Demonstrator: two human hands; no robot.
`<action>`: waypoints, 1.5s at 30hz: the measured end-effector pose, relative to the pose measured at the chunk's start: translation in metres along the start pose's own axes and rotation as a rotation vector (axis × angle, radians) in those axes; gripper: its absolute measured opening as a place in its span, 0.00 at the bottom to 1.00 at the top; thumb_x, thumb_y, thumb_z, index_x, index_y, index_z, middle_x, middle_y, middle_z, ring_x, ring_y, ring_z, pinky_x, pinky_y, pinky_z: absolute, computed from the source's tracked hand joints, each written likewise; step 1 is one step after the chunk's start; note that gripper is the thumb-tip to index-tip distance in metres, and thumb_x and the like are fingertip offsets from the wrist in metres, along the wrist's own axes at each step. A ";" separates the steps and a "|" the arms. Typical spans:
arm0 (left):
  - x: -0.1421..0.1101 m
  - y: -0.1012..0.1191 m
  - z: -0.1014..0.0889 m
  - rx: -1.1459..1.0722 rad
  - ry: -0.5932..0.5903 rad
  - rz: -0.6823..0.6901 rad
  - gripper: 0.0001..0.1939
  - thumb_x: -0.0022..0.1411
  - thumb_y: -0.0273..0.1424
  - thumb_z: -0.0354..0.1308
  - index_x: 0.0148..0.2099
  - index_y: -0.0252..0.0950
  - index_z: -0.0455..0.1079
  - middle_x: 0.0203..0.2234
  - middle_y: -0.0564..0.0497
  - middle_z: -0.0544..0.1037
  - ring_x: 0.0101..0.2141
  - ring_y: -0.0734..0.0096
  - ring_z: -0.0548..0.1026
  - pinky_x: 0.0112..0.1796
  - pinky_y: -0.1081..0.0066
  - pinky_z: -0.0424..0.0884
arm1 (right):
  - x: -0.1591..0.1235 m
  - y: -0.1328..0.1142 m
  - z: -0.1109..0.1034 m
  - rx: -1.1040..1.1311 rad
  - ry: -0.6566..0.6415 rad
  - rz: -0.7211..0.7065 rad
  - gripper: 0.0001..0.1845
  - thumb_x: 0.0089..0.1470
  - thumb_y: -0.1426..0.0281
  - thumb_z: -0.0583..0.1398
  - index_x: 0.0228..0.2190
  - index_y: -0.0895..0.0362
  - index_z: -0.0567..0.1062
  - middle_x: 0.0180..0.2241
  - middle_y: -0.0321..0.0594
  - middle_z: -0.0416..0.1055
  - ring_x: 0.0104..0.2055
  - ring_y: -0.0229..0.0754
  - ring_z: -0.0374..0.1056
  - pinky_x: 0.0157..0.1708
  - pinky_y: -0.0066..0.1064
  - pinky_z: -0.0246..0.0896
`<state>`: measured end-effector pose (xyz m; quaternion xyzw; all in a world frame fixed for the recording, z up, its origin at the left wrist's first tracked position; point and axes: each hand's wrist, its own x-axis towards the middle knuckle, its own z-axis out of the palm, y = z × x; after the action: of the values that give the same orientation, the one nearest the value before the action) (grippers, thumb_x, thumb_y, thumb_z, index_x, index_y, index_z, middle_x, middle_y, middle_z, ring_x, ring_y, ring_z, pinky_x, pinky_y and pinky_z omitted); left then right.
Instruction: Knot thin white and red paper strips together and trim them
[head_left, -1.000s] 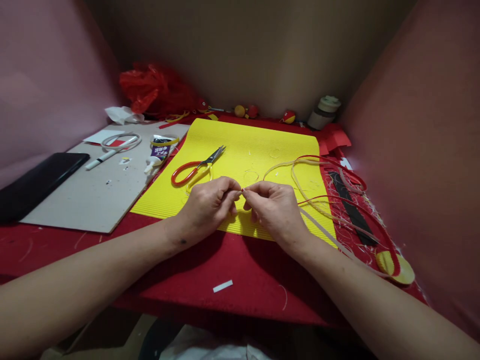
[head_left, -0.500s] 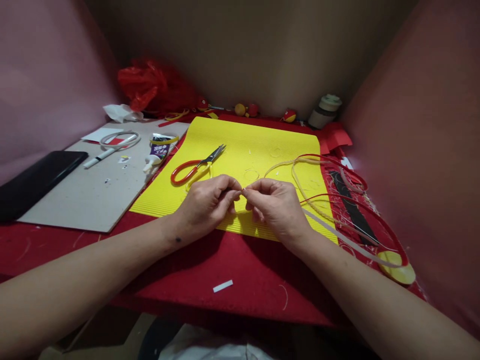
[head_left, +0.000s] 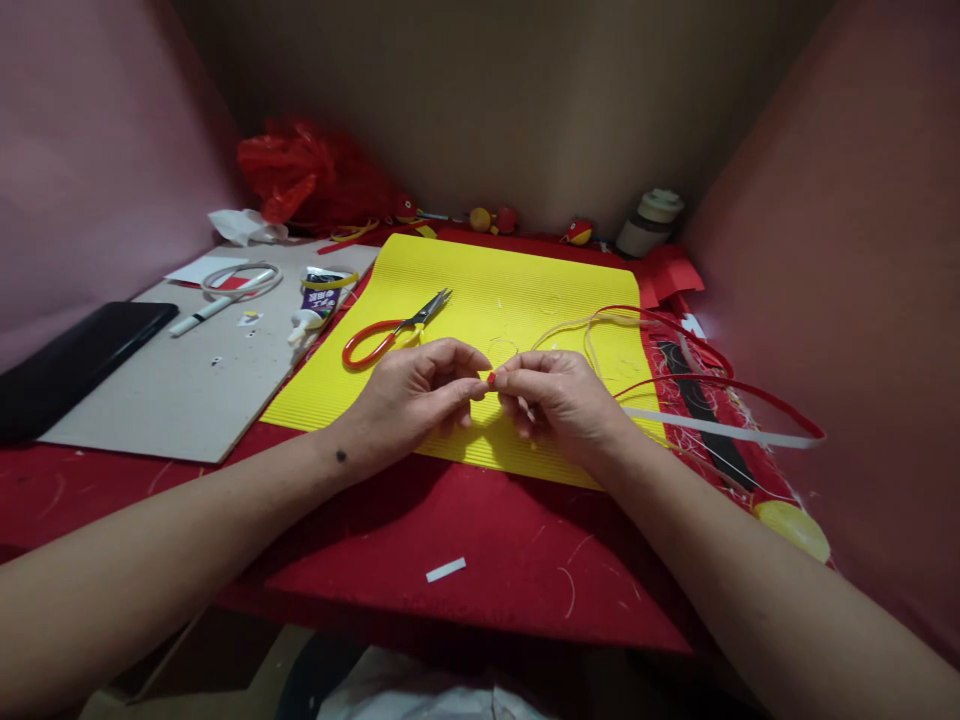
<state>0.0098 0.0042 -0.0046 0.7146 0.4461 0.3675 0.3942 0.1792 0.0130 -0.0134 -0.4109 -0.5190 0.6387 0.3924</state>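
Over the yellow corrugated sheet (head_left: 495, 280), my left hand (head_left: 412, 390) and my right hand (head_left: 562, 395) meet fingertip to fingertip. Between the two pinches shows the small red end of a paper strip (head_left: 491, 380), mostly covered by fingers. From behind my right hand a long red-and-white strip (head_left: 720, 428) loops out to the right. Red-and-yellow-handled scissors (head_left: 409, 325) lie on the sheet just beyond my left hand, blades pointing away. Thin pale curled strands (head_left: 577, 325) rest on the sheet's right side.
To the left are a grey board (head_left: 180, 400) with a glue tube (head_left: 311, 305), a white pen (head_left: 206, 316) and a black phone-like slab (head_left: 82, 360). A red plastic bag (head_left: 300, 170) and a lidded jar (head_left: 651, 222) stand at the back. A yellow disc (head_left: 793, 530) lies right.
The red bit between my fingertips now shows more plainly. My left fingers have opened slightly upward. The strip's loop on the right has swung up and away from the yellow disc.
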 end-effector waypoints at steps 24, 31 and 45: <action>0.001 -0.001 0.006 -0.037 -0.005 -0.119 0.05 0.60 0.29 0.54 0.38 0.32 0.68 0.17 0.55 0.76 0.15 0.78 0.72 0.19 0.79 0.69 | -0.006 -0.003 0.013 -0.155 0.184 -0.033 0.07 0.42 0.77 0.57 0.16 0.59 0.68 0.11 0.28 0.61 0.11 0.28 0.55 0.12 0.22 0.46; 0.004 0.011 0.009 -0.295 0.012 -0.350 0.02 0.57 0.25 0.56 0.33 0.31 0.66 0.15 0.55 0.74 0.13 0.76 0.71 0.14 0.77 0.69 | -0.007 0.001 0.016 -0.363 0.249 -0.175 0.08 0.46 0.74 0.58 0.18 0.59 0.72 0.13 0.29 0.61 0.15 0.29 0.54 0.17 0.24 0.50; 0.004 0.010 0.010 -0.124 0.087 -0.289 0.03 0.56 0.26 0.56 0.31 0.31 0.68 0.14 0.56 0.73 0.12 0.79 0.70 0.14 0.81 0.66 | -0.009 0.008 0.023 -0.414 0.308 -0.252 0.08 0.46 0.73 0.57 0.20 0.60 0.74 0.14 0.31 0.62 0.17 0.30 0.55 0.19 0.24 0.49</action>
<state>0.0230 0.0026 0.0005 0.6007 0.5371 0.3646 0.4667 0.1607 -0.0045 -0.0179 -0.5066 -0.6198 0.3953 0.4505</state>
